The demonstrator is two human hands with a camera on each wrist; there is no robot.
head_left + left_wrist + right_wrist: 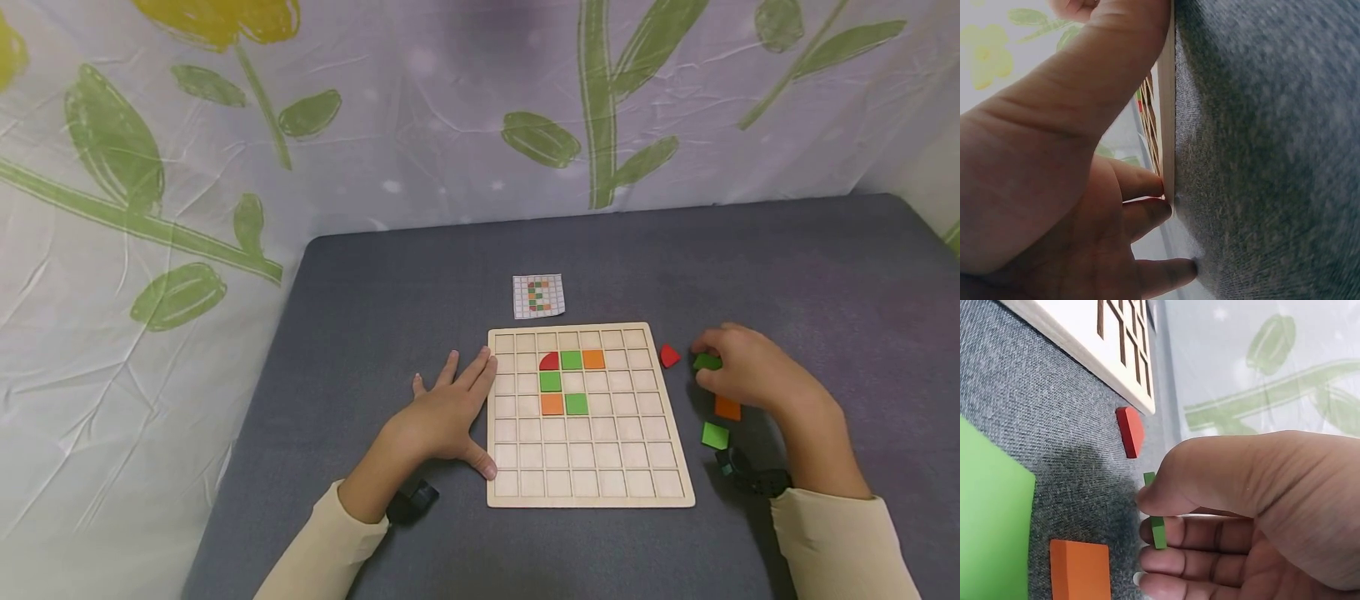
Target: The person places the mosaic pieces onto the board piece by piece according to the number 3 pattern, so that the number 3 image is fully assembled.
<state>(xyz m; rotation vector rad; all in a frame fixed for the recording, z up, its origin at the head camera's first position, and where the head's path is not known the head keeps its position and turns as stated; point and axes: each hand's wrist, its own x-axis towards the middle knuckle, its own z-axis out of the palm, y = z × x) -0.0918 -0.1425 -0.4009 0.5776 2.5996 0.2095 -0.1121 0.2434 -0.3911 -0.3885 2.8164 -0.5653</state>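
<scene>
Midway between the left and right edges of the dark grey table (405,275), a wooden grid board (592,502) lies flat, its left rim touched by the fingertips and thumb of the left hand (447,415), whose grip is spread. Six tiles sit in its cells: a red quarter-round (550,362), a green square (572,360) and an orange square (593,359) along one row, with three more green and orange squares nearer the person. Off the board's right rim, the right hand (753,367) has its grip pinching a green tile (1159,532) between thumb and fingers; whether that tile touches the table I cannot tell. Around it lie a loose red piece (669,356) just beside the board's far right corner, a loose orange tile (727,407) and another green tile (715,435). Toward the table's far edge, just beyond the board, rests a small printed card (538,297).
</scene>
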